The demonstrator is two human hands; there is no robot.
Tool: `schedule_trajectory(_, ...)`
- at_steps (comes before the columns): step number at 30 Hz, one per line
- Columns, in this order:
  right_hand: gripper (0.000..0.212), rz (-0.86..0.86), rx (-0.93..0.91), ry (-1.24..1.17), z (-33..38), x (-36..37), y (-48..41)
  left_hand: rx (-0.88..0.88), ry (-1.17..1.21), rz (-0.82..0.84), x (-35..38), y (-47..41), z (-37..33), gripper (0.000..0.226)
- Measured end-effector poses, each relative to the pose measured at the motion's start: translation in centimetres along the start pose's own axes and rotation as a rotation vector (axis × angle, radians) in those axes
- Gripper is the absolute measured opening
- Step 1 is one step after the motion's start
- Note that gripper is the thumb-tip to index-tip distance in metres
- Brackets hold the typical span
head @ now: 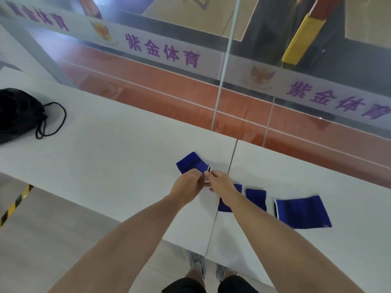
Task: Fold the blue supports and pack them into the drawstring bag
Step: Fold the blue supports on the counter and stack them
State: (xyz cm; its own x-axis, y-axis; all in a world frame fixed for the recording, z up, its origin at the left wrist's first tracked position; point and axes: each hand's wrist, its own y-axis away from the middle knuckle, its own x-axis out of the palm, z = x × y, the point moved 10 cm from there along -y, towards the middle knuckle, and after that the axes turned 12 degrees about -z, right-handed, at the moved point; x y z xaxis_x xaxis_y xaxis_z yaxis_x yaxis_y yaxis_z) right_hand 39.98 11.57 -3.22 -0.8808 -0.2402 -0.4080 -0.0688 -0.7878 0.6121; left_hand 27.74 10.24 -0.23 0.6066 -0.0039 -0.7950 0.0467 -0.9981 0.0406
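A blue support [190, 162] with a white-and-black edge lies on the white table [110, 153] near its middle seam. My left hand [187, 186] and my right hand [221, 180] meet at its near edge, both pinching it. Three more blue supports lie to the right: one [227, 205] partly under my right forearm, a small one [256, 198], and a larger flat one [302, 211]. The black drawstring bag [18, 114] sits at the far left of the table, its cord looped beside it.
A glass wall [222, 66] with purple lettering runs along the table's far edge. The table's near edge drops to the floor, where black-and-yellow tape [14, 205] shows at the left. My shoes [196, 263] stand below the table edge.
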Motion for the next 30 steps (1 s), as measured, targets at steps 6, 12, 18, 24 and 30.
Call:
schedule_trajectory(6,0.018,-0.181,-0.183,0.211,3.2,-6.4,0.0,0.155,0.012,-0.003,-0.6,-1.4,-5.1,0.026)
schedule_trajectory(12,0.037,-0.218,-0.338,0.287,5.7,-14.7,1.9,0.157,-0.066,0.033,0.2,-5.2,-9.6,0.051)
schedule_trajectory(18,0.016,-0.392,-0.307,0.175,3.5,-27.1,4.0,0.297,-0.109,0.176,4.1,-6.7,-19.2,0.014)
schedule_trajectory(24,0.024,-0.539,-0.256,0.119,-1.4,-37.8,4.2,0.117,-0.028,0.304,10.9,-4.9,-22.7,0.015)
schedule_trajectory(30,0.024,-0.527,-0.116,0.227,-10.2,-44.2,1.1,-0.091,0.065,0.232,16.0,-2.9,-26.4,0.015)
